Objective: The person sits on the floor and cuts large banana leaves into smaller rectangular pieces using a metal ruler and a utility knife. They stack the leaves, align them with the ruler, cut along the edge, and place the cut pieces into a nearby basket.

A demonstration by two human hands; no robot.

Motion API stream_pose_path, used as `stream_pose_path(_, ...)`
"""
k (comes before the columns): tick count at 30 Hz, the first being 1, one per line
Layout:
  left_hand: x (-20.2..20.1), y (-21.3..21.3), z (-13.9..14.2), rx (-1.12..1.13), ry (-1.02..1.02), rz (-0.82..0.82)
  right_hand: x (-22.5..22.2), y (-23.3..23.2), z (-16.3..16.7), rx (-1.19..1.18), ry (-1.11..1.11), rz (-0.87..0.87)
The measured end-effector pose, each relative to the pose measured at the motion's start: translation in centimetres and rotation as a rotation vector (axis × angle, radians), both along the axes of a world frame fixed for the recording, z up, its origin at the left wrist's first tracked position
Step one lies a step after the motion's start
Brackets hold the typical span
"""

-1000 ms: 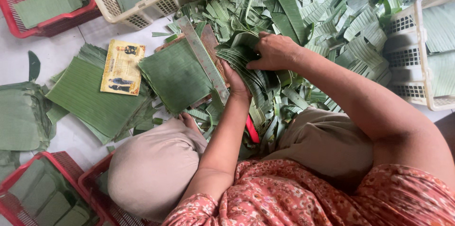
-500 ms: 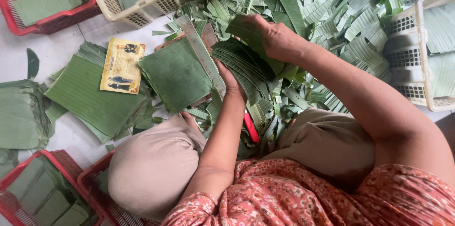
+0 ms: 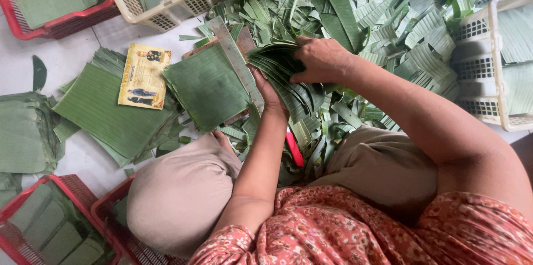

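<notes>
A seated person's right hand (image 3: 322, 59) closes its fingers over the top of a bundle of banana-leaf strips (image 3: 283, 76) just above the frame's centre, while the left hand (image 3: 269, 94) presses against the bundle's lower left side, its fingers hidden beneath. The bundle's long axis runs from upper left to lower right. Just left lies a metal ruler (image 3: 239, 62) across a stack of square-cut leaves (image 3: 206, 86). Loose trimmings (image 3: 383, 15) cover the pale floor (image 3: 72, 56); baskets crowd the edges
</notes>
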State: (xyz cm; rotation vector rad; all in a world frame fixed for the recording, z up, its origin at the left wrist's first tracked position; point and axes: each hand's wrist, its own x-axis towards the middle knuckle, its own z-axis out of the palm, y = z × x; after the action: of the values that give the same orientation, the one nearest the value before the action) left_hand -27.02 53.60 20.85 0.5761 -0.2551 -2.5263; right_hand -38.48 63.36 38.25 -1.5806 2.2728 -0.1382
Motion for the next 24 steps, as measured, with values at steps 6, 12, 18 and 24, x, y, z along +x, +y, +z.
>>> stream_pose_path(6, 0.5, 0.6, 1.9, 0.07, 0.308, -0.161, -0.2, -0.4, -0.9, 0.108, 0.151, -0.113)
stream_pose_path(12, 0.8, 0.9, 5.3, 0.142, 0.587, -0.284, -6.5, 2.2, 2.4, 0.289, 0.385, -0.402)
stream_pose_path(18, -0.4, 0.8, 3.5, 0.11, 0.573, -0.2, -1.6, 1.0, 3.2, 0.072, 0.296, -0.193)
stream_pose_path(24, -0.4, 0.4, 2.8, 0.013, 0.084, -0.041, 1.3, -0.2, 0.7, -0.074, 0.085, -0.124)
